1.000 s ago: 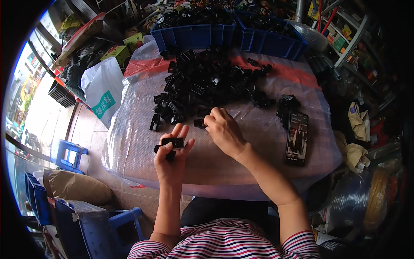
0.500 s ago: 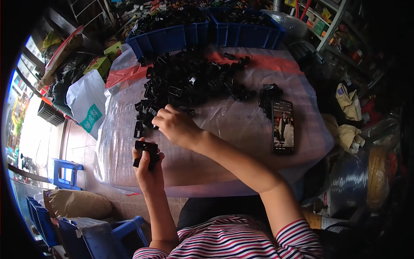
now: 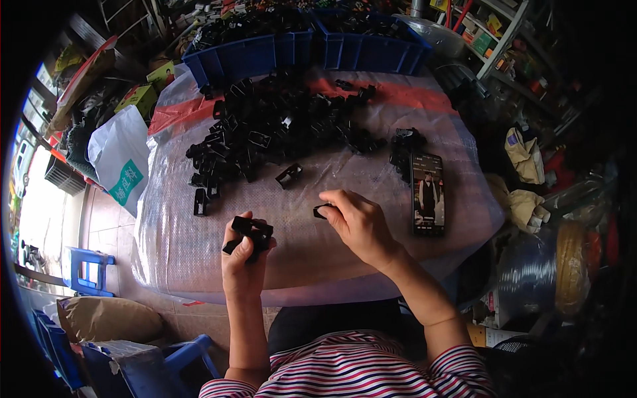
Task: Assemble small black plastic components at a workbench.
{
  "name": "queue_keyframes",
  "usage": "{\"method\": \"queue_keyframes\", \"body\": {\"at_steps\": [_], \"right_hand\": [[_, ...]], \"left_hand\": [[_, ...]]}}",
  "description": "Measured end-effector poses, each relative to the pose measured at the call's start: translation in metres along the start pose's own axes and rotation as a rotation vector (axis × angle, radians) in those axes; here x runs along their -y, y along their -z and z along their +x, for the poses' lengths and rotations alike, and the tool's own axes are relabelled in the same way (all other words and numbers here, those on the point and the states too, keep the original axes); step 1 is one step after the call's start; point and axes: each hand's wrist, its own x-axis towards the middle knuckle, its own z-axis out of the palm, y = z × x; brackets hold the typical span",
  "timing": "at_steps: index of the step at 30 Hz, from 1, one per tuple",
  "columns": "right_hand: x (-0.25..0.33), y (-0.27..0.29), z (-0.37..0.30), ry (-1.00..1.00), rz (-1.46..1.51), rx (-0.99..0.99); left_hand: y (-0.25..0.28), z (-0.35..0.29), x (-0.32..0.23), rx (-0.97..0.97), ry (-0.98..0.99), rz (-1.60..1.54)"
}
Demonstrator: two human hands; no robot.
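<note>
My left hand [image 3: 240, 268] is closed around black plastic parts [image 3: 253, 229], seemingly more than one, above the near left of the covered table. To its right, my right hand [image 3: 361, 225] pinches a small black plastic piece [image 3: 321, 211] between thumb and fingers; the fingers hide some of it. Beyond both hands spreads a heap of black plastic parts [image 3: 265, 142], many shaped like hollow frames. One loose black frame [image 3: 289, 176] lies apart from the heap, between it and my hands.
Two blue bins [image 3: 249, 58] full of black parts stand along the far edge. A lit phone [image 3: 428, 192] lies at the right on the woven plastic cover [image 3: 318, 265], beside a dark clump [image 3: 406, 149]. Blue stools [image 3: 93, 272] and a brown sack [image 3: 109, 320] are at the lower left.
My right hand has moved right, from the heap's near left edge, and now pinches a small black piece. My left hand has shifted slightly right. The loose frame now shows uncovered.
</note>
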Motion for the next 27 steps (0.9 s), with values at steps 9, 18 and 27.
{"method": "queue_keyframes", "body": {"at_steps": [9, 18, 27], "right_hand": [[-0.008, 0.03, -0.03, 0.024, -0.225, 0.235], [0.038, 0.031, -0.022, -0.081, 0.263, -0.064], [0.035, 0.026, -0.02, -0.071, 0.291, -0.006]], "left_hand": [[-0.023, 0.001, 0.025, 0.002, 0.161, 0.027], [-0.032, -0.001, 0.033, 0.004, 0.164, 0.188], [-0.035, -0.003, 0.035, 0.037, 0.135, 0.298]]}}
